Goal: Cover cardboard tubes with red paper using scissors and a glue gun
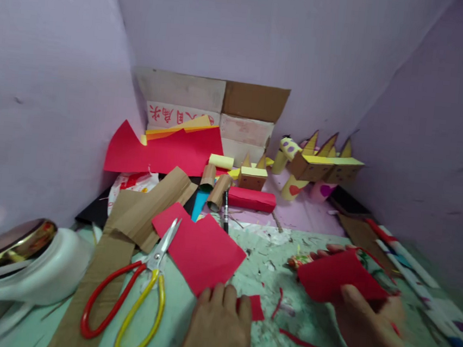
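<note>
Low in the middle, my left hand (219, 325) rests on the table with its fingers curled at the near corner of a large red paper sheet (211, 253). A small red paper scrap (258, 308) shows between its thumb and index finger. At the right, my right hand (372, 323) is closed around a curved piece of red paper (326, 275), thumb in front and fingertips behind. Left of my left hand lie scissors (155, 261) with red and yellow handles, blades slightly apart and partly over the red sheet.
A white mug (59, 266) and cardboard strips (150, 206) are at left. Behind stand a red-wrapped tube (251, 199), a black pen (225, 211), cardboard tubes (219, 192), red sheets (163, 153), an open box (190, 90) and paper animal figures (314, 165). Markers (399, 252) lie right; red trimmings (299, 340) are nearby.
</note>
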The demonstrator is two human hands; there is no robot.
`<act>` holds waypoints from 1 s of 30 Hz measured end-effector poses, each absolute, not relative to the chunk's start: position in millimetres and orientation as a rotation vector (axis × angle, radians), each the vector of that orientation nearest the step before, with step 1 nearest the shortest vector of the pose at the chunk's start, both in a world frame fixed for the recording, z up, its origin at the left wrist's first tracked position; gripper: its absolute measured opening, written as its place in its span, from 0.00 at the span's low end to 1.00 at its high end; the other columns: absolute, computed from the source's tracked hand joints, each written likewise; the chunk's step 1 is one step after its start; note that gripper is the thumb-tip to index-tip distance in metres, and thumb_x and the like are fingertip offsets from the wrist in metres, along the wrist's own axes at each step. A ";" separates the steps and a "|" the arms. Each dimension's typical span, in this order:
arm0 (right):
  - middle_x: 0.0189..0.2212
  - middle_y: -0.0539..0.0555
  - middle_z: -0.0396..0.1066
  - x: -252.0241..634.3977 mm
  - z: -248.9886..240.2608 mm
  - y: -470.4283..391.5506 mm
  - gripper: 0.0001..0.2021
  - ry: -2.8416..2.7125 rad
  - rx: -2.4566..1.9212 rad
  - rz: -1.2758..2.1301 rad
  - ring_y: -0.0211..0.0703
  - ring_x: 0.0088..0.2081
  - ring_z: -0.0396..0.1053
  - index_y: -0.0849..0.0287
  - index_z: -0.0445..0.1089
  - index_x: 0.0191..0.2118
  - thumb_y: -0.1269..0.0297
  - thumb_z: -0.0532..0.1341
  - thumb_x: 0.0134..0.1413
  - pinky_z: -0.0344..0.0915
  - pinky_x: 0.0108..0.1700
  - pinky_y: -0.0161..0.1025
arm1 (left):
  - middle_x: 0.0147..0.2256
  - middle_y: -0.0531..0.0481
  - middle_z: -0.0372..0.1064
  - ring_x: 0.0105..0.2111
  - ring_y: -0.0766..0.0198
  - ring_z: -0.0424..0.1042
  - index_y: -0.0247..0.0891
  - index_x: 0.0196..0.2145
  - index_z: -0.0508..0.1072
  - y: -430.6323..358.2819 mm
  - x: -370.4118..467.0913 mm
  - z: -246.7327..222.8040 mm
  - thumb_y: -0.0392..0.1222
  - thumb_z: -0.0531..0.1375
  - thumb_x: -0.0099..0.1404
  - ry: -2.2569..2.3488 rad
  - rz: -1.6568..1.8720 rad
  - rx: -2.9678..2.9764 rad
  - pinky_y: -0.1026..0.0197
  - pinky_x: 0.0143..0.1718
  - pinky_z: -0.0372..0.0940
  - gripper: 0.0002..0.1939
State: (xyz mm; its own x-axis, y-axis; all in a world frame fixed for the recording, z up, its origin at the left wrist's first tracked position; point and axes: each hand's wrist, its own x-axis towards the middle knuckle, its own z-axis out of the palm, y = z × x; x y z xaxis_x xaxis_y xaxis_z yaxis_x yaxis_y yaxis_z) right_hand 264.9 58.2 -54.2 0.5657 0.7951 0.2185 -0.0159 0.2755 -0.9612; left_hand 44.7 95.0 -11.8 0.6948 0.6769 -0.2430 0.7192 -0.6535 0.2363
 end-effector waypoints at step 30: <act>0.37 0.57 0.78 287.8 23.5 161.2 0.14 -2.054 -1.692 0.400 0.53 0.37 0.75 0.55 0.75 0.41 0.58 0.59 0.49 0.69 0.37 0.44 | 0.56 0.37 0.62 0.56 0.43 0.60 0.35 0.60 0.61 121.4 12.6 14.3 0.34 0.58 0.54 1.565 -0.143 2.260 0.42 0.56 0.55 0.34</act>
State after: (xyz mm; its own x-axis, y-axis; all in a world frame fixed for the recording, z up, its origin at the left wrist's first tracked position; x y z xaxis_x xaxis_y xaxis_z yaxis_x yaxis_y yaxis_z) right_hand 287.8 161.2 23.5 -0.1494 0.9766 0.1549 0.8471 0.2072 -0.4894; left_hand 12.6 121.4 14.3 0.3723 0.8790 -0.2978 0.9185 -0.3028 0.2544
